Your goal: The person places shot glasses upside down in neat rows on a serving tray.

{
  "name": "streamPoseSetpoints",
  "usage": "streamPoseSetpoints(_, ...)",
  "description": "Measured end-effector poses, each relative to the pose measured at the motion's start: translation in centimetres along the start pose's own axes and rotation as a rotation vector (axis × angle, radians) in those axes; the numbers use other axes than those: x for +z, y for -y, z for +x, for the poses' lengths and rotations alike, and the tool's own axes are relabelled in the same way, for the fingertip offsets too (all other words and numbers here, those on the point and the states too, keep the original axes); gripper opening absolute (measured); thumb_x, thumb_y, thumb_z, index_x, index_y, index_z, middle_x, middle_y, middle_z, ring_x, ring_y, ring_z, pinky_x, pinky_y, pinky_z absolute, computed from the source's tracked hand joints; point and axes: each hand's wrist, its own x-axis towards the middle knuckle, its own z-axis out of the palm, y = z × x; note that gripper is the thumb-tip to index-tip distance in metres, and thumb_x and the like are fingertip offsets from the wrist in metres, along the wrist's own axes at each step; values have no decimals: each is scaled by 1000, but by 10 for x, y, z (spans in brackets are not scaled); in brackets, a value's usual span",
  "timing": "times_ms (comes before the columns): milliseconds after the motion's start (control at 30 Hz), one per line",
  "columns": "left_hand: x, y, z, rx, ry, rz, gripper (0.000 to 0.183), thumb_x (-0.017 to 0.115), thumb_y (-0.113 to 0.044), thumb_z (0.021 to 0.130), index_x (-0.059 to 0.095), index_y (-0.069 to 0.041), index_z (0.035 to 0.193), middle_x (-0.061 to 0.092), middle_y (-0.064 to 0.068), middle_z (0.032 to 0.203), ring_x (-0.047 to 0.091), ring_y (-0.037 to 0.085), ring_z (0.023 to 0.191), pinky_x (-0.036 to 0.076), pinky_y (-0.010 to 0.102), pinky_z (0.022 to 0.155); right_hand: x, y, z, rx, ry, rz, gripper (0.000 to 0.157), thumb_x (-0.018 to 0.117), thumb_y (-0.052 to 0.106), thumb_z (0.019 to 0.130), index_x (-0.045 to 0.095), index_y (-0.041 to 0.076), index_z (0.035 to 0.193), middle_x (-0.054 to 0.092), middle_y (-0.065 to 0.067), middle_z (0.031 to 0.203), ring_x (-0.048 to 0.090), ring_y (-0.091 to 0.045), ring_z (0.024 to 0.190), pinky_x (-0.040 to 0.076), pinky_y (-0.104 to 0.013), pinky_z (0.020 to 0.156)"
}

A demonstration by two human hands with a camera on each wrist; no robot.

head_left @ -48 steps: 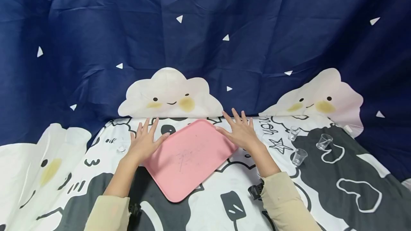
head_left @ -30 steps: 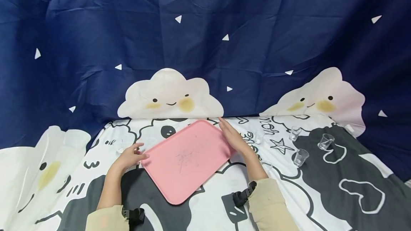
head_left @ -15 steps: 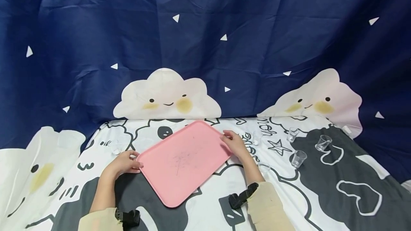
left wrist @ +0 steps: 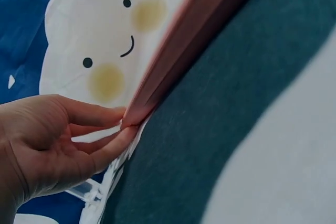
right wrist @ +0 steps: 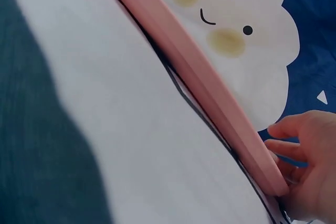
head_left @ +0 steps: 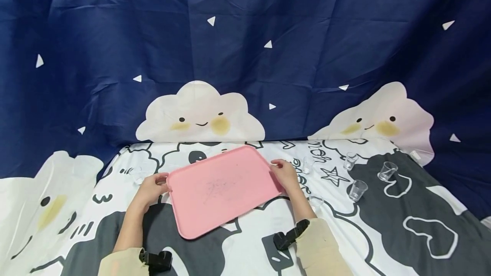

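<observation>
A pink rectangular tray [head_left: 224, 188] with scuff marks lies slightly askew on the patterned cloth. At its far left corner my left hand [head_left: 151, 188] pinches the rim; in the left wrist view thumb and fingers meet on the tray's edge [left wrist: 168, 51]. My right hand [head_left: 285, 176] grips the tray's right side. Its curled fingers show close against the pink side wall [right wrist: 210, 95] in the right wrist view, where the thumb is partly hidden.
Several small clear glasses stand right of the tray, among them a near glass [head_left: 358, 190], a far glass [head_left: 350, 161] and a right glass [head_left: 387, 171]. Faint clear glass also shows left of the left hand. A navy curtain [head_left: 245, 54] hangs behind the cloth.
Both hands came down from spread above the tray to its left and right edges and took hold. The tray has since turned counter-clockwise, its near corner shifting left.
</observation>
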Motion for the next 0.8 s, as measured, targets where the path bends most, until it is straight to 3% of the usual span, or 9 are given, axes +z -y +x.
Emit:
streamPoseSetpoints(233,1,2,2,3,-5,-71,59,55,6,83,29,16,135,42,33,128,44,40,116,42,41,90,1,0,-3,3,9,-107,26,61,20,83,69,4,103,63,-10,84,57,-26,78,43,-42,71)
streamPoseSetpoints(333,-1,1,0,-26,11,-44,65,59,3,81,26,16,135,44,33,126,49,38,111,43,40,89,2,0,-3,-17,7,-126,25,62,20,83,69,6,103,63,-9,85,57,-25,77,43,-41,70)
streamPoseSetpoints(500,-5,-3,-9,-106,221,-125,80,65,3,77,13,17,136,46,29,107,60,27,86,50,38,77,2,0,-3,-40,14,-86,28,60,15,82,68,6,107,64,-7,86,58,-25,82,43,-41,73)
streamPoseSetpoints(600,-5,-6,-14,-116,360,-189,87,66,7,75,4,17,135,46,25,101,60,24,82,50,37,75,2,0,-3,-52,14,-80,30,58,11,80,68,6,107,65,-6,85,60,-25,84,44,-41,74)
streamPoseSetpoints(700,-4,-8,-14,-86,390,-131,86,67,7,71,9,16,134,48,22,97,59,23,80,50,35,74,1,-1,-3,-63,13,-99,31,56,8,79,68,6,107,66,-6,84,60,-25,85,44,-41,74)
streamPoseSetpoints(800,-3,-8,-12,-60,376,-84,84,66,8,69,13,16,134,49,23,99,58,24,81,50,36,73,1,-2,-2,-59,16,-118,32,54,7,79,68,7,107,66,-6,84,60,-26,85,43,-41,74)
